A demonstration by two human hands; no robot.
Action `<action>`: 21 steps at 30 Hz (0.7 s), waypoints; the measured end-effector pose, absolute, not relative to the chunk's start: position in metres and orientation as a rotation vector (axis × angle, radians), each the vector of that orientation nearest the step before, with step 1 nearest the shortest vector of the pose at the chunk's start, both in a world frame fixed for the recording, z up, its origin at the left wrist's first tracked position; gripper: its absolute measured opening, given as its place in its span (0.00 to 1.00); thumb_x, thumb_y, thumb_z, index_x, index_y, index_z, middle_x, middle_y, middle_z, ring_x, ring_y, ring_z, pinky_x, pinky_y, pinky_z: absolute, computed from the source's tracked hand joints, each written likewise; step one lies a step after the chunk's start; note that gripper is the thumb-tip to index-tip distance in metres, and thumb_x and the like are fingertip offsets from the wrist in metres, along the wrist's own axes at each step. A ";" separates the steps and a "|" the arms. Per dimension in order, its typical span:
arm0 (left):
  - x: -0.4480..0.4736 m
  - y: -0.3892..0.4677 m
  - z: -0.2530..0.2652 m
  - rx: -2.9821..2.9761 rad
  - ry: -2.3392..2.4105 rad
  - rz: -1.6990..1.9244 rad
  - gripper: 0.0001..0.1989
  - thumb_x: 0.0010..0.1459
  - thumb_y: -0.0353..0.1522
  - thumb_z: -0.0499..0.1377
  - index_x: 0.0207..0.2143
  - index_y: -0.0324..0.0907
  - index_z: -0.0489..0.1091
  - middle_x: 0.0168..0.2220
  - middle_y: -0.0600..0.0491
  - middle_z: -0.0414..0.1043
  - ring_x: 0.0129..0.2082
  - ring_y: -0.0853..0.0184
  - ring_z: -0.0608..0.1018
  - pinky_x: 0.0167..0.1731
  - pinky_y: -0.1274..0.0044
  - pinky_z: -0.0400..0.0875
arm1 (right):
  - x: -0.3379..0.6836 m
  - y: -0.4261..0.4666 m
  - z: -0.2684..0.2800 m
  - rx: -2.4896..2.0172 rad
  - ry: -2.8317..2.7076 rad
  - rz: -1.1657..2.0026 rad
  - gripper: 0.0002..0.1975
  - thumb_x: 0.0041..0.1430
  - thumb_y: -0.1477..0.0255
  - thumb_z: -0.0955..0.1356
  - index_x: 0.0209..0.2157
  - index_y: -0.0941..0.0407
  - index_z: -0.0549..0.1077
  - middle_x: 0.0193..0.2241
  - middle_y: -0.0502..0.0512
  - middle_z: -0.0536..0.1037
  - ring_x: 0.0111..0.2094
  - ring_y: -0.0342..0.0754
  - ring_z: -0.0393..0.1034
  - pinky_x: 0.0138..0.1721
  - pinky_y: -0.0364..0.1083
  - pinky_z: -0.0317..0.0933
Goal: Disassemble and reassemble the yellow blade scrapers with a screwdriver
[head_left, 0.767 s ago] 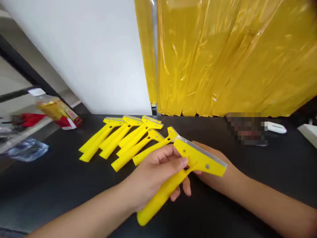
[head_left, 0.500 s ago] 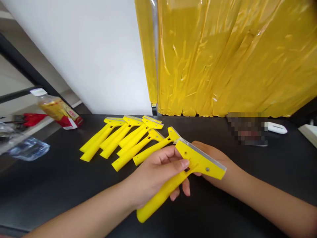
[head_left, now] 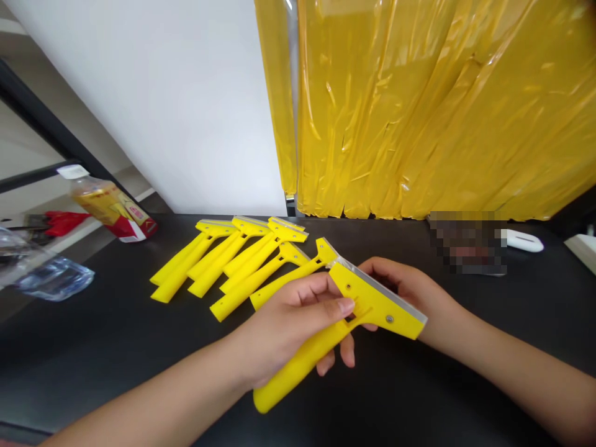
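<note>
A yellow scraper (head_left: 298,367) with a wide head and a metal blade strip along its edge is held aslant over the black table. My left hand (head_left: 288,326) closes around it at the neck, with the thumb pressed on the head. Behind the scraper head is my right hand (head_left: 416,287), close against its back; most of its fingers are hidden, so whether it grips anything is unclear. Several similar yellow scrapers (head_left: 245,273) lie side by side beyond my left hand, heads pointing away. The nearest one (head_left: 288,277) is partly covered by my left hand.
A drink bottle (head_left: 109,205) leans at the left, near a clear plastic bottle (head_left: 56,279) and a red item (head_left: 65,223). Yellow film (head_left: 419,112) and a white panel (head_left: 186,112) back the black table (head_left: 116,366). Farther right lies a white object (head_left: 524,240) beside a blurred item.
My right hand has shifted slightly behind the scraper head, with its upper edge now more raised and curled. The held scraper has barely moved; my left hand keeps its grip.
</note>
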State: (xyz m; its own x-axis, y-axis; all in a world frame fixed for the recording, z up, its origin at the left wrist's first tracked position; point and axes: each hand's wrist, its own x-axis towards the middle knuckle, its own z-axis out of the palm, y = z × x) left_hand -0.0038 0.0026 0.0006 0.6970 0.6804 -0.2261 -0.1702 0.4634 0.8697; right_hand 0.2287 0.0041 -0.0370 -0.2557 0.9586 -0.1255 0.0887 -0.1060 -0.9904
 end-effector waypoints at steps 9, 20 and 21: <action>-0.004 0.000 0.003 1.058 0.651 0.346 0.11 0.69 0.38 0.64 0.41 0.38 0.74 0.42 0.45 0.83 0.26 0.73 0.81 0.20 0.87 0.70 | 0.231 -0.009 -0.015 -1.130 -1.196 1.589 0.13 0.62 0.61 0.78 0.44 0.49 0.78 0.37 0.47 0.80 0.32 0.42 0.74 0.34 0.43 0.68; -0.006 0.011 0.003 1.234 0.747 0.430 0.14 0.68 0.41 0.65 0.38 0.38 0.74 0.41 0.46 0.82 0.26 0.72 0.80 0.20 0.84 0.68 | 0.235 -0.013 -0.013 -1.183 -1.140 1.616 0.14 0.62 0.57 0.78 0.44 0.49 0.81 0.32 0.47 0.77 0.27 0.38 0.68 0.25 0.38 0.52; -0.006 0.011 0.003 1.232 0.745 0.431 0.14 0.67 0.41 0.65 0.39 0.38 0.74 0.41 0.46 0.82 0.26 0.72 0.80 0.20 0.84 0.68 | 0.236 -0.013 -0.013 -1.192 -1.163 1.610 0.15 0.63 0.56 0.77 0.46 0.49 0.81 0.33 0.48 0.78 0.28 0.39 0.69 0.26 0.39 0.53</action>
State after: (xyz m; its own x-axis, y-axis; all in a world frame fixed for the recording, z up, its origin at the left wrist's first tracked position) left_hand -0.0063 0.0114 0.0025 0.6943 0.6650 -0.2753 0.0926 0.2968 0.9504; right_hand 0.2357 -0.0134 -0.0129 -0.2341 0.9443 -0.2311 -0.0768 -0.2550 -0.9639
